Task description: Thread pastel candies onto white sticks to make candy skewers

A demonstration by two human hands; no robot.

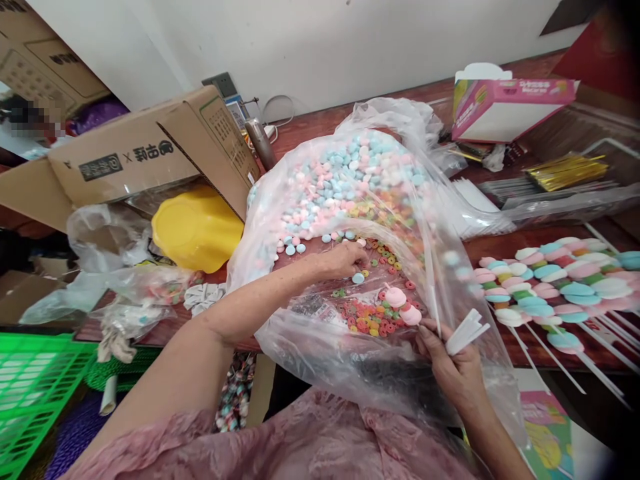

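Observation:
A large clear plastic bag point(300, 327) lies spread open over the table with pastel pink, blue and white candies point(345, 170) and small fruit-coloured ring gummies point(367, 317) in it. My left hand point(345, 260) reaches into the bag, fingertips bent down together among the candies; what they pinch, if anything, is hidden. In my right hand point(453, 367) is a bunch of white sticks point(469, 331), and one longer white stick point(431, 293) rises from near its fingers. Two pink candies point(403, 307) sit right by its thumb; whether a stick holds them cannot be told.
Finished-looking candy skewers point(565, 287) lie in a pile at the right. Behind them are gold twist ties point(567, 172) and a pink box point(515, 107). A cardboard box point(125, 160), yellow tub point(197, 227) and green basket point(40, 393) stand left.

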